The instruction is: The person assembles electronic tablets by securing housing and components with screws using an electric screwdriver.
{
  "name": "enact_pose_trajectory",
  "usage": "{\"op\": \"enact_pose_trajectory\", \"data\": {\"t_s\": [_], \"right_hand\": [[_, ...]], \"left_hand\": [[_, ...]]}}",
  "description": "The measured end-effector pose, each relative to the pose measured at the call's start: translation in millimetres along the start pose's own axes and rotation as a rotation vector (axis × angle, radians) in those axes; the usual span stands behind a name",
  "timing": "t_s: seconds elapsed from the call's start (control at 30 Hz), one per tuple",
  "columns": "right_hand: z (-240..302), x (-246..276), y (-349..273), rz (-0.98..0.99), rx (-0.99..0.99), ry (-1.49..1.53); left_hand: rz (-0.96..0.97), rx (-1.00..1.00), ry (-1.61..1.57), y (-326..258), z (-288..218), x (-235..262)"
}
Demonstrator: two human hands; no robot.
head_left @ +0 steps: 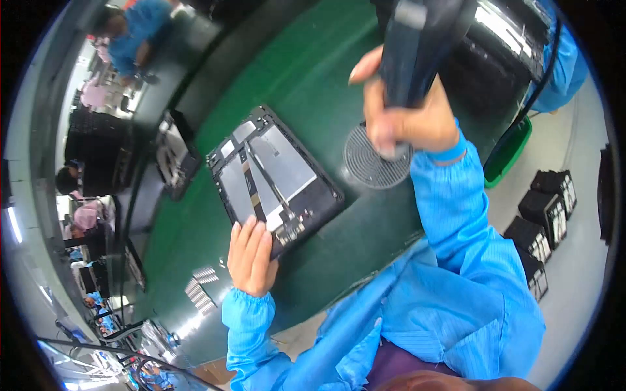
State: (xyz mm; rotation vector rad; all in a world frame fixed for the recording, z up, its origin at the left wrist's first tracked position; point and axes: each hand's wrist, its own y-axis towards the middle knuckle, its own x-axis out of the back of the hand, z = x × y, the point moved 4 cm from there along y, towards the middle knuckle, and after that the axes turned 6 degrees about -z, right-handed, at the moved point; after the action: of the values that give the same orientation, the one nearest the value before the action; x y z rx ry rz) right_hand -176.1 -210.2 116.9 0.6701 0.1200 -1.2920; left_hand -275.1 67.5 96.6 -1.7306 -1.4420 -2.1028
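Note:
An opened tablet (pixel 285 163) lies on the green table, its battery, ribbon cables and small circuit board bare. My left hand (pixel 252 257) rests on its near left edge by the circuit board, fingers stretched out flat. My right hand (pixel 417 120) is wrapped around a dark, bulky handheld tool (pixel 409 65), held raised to the right of the tablet. The tool is blurred, so its exact kind cannot be told. Below that hand, partly hidden by it, a round grey ribbed disc (pixel 375 163) sits on the table.
Rows of small metal parts (pixel 200 290) lie left of my left hand. Another opened device (pixel 175 155) stands beyond the table's left edge. A green bin (pixel 512 153) and stacks of black units (pixel 544 208) are on the right. Other people in blue (pixel 140 32) work nearby.

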Motion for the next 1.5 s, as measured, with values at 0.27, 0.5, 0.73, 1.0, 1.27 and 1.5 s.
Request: {"op": "enact_pose_trajectory", "data": {"t_s": [0.27,0.5,0.73,1.0,1.27,1.5], "right_hand": [[-37,20,7,-0.125,0.227,-0.349],[-49,16,6,-0.161,0.2,-0.535],[-52,13,12,-0.158,0.257,-0.58],[-61,11,14,-0.142,0.26,-0.628],[-62,12,13,-0.141,0.239,-0.661],[-69,7,13,-0.162,0.187,-0.56]], "left_hand": [[0.145,0.163,-0.114,-93,-52,-30],[0.104,0.245,-0.237,-76,-72,-46],[0.031,0.297,-0.255,-53,-72,-53],[0.024,0.291,-0.25,-56,-73,-53],[0.009,0.318,-0.22,-60,-74,-56],[0.007,0.365,-0.189,-61,-76,-56]]}}
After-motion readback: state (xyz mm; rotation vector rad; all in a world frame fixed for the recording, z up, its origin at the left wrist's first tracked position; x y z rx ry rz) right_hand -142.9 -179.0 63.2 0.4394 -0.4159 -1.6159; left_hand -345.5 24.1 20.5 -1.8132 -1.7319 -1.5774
